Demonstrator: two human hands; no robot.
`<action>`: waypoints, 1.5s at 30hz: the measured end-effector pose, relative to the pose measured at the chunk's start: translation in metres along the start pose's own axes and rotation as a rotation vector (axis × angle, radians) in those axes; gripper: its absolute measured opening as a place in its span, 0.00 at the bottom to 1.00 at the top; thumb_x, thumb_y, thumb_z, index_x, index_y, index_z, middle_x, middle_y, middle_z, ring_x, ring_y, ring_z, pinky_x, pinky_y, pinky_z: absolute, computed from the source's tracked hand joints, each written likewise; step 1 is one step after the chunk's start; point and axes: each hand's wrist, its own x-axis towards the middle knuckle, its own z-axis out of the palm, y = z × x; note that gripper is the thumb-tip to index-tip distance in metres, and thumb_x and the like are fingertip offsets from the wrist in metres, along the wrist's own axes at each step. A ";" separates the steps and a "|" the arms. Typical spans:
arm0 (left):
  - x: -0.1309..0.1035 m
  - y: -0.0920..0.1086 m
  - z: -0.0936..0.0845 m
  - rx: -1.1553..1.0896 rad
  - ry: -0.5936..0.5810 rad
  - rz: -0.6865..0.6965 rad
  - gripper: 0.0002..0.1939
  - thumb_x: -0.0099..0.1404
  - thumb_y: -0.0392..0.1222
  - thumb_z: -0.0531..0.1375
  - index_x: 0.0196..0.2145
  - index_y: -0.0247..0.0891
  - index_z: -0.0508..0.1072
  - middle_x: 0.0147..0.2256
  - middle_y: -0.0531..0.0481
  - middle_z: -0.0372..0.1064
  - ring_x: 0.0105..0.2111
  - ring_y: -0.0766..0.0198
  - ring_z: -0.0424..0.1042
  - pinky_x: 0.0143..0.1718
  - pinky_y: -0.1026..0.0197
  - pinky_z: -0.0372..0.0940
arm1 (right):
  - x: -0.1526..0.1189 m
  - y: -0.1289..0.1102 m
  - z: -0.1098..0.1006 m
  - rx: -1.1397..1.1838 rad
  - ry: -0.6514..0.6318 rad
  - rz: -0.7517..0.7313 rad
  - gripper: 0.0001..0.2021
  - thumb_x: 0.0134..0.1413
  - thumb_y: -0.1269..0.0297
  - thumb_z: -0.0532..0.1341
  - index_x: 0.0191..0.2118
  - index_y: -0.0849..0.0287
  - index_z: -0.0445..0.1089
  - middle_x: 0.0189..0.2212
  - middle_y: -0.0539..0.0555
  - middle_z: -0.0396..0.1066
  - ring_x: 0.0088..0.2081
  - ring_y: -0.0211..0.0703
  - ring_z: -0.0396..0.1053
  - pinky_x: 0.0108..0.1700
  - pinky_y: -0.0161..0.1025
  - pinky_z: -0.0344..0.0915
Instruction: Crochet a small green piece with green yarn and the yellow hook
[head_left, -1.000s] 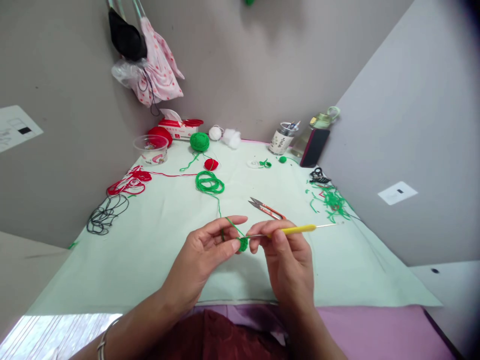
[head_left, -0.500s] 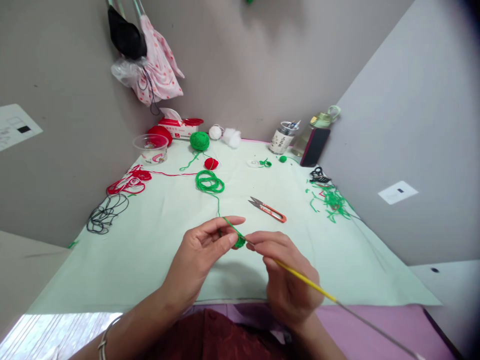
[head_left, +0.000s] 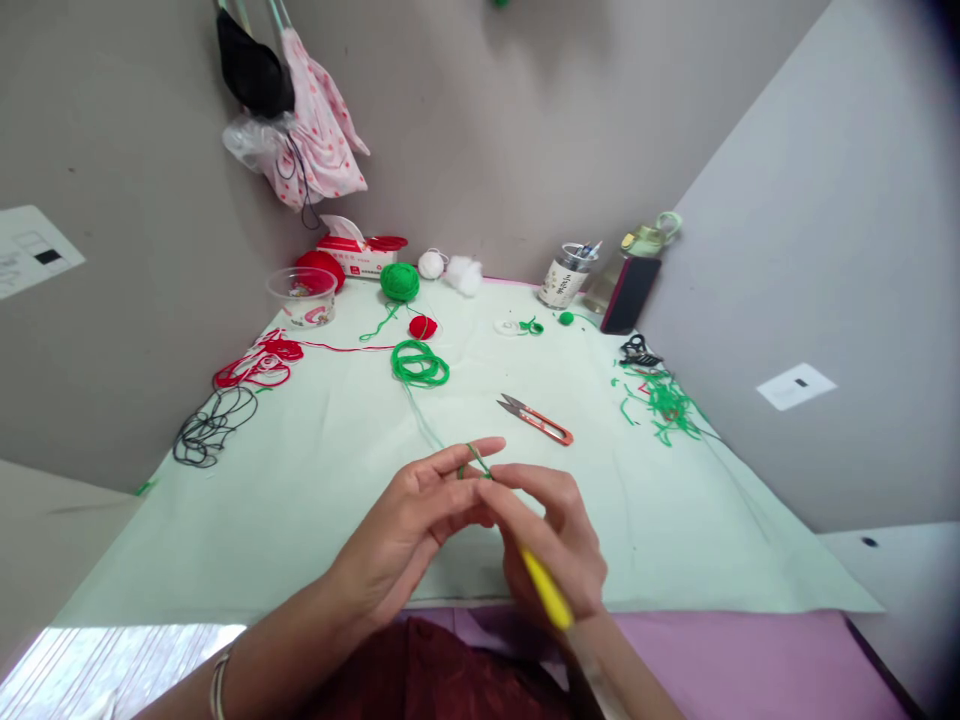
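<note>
Green yarn (head_left: 478,458) loops over the raised index finger of my left hand (head_left: 420,510), whose thumb and other fingers close on a small green crochet piece (head_left: 487,478), mostly hidden by the fingers. My right hand (head_left: 551,530) meets it at the fingertips, gripping a crochet hook (head_left: 546,588) by its yellow handle; the hook's tip is out of sight. A strand runs from my left hand to a loose coil of green yarn (head_left: 420,364) on the table. Orange thread snips (head_left: 536,418) lie beyond my hands.
At the back stand a green yarn ball (head_left: 399,282), a tissue box (head_left: 364,258), a plastic tub (head_left: 302,298), a pen holder (head_left: 568,275) and a phone (head_left: 631,295) against a bottle. Green yarn scraps (head_left: 671,400) lie right; red yarn (head_left: 262,362) and black cord (head_left: 214,428) lie left.
My right hand has turned and moved left against my left fingertips, and the hook's handle now points more steeply toward me. The strand to the coil has shifted and blurred.
</note>
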 end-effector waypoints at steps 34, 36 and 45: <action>-0.002 0.003 -0.001 0.205 0.039 0.160 0.17 0.60 0.44 0.76 0.48 0.48 0.88 0.36 0.52 0.72 0.40 0.60 0.73 0.50 0.57 0.67 | 0.012 0.005 0.004 0.752 0.091 0.598 0.09 0.74 0.64 0.61 0.44 0.53 0.81 0.37 0.54 0.82 0.33 0.40 0.78 0.37 0.39 0.77; -0.002 0.004 -0.002 0.233 0.056 0.167 0.16 0.60 0.44 0.76 0.48 0.47 0.88 0.36 0.52 0.71 0.40 0.60 0.71 0.47 0.58 0.66 | 0.012 0.007 0.003 0.809 0.089 0.619 0.10 0.75 0.61 0.60 0.43 0.54 0.80 0.37 0.54 0.82 0.33 0.41 0.79 0.36 0.40 0.78; -0.003 0.003 -0.006 0.319 0.036 0.211 0.13 0.65 0.46 0.73 0.47 0.48 0.88 0.34 0.52 0.73 0.38 0.62 0.70 0.43 0.61 0.64 | 0.010 0.000 -0.010 0.582 0.023 0.402 0.12 0.75 0.71 0.56 0.49 0.53 0.78 0.41 0.54 0.82 0.38 0.42 0.80 0.41 0.42 0.78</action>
